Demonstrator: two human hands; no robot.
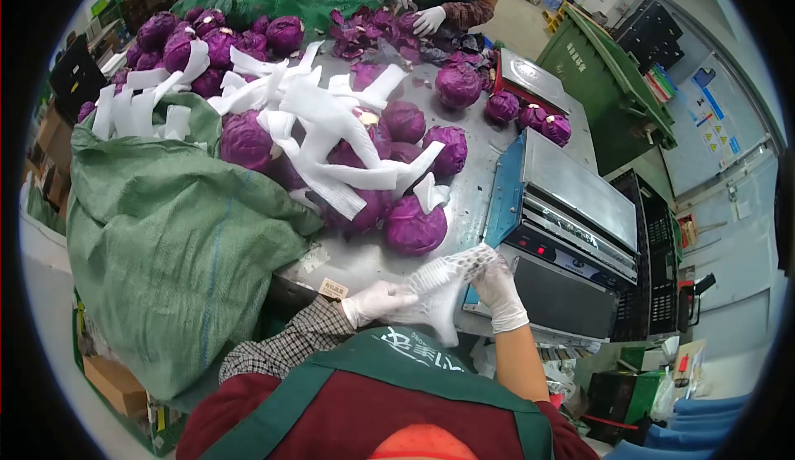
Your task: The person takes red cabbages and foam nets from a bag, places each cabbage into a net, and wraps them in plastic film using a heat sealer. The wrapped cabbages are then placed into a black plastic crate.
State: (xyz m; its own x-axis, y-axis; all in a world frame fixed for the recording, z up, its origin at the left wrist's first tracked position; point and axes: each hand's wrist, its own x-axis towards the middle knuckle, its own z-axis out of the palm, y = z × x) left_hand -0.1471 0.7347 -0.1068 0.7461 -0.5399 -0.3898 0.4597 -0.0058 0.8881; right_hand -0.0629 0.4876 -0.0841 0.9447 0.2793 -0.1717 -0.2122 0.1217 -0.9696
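A white foam net sleeve point(443, 282) is stretched out between my two gloved hands at the near edge of the metal table. My left hand point(379, 301) pinches its left side. At the upper right, my right hand point(498, 288) is closed on the netting, which partly covers the fingers. One end of the sleeve hangs down in front of my apron. Just beyond lies a purple cabbage point(416, 226), with more foam sleeves point(319, 120) heaped over other cabbages behind it.
A wrapping machine point(571, 211) stands at the right, near a weighing scale point(530, 79). On the left bulges a green woven sack point(174, 236). Across the table point(468, 158), a co-worker's gloved hands point(429, 21) are at loose purple leaves point(377, 33). A green bin point(604, 79) stands beyond.
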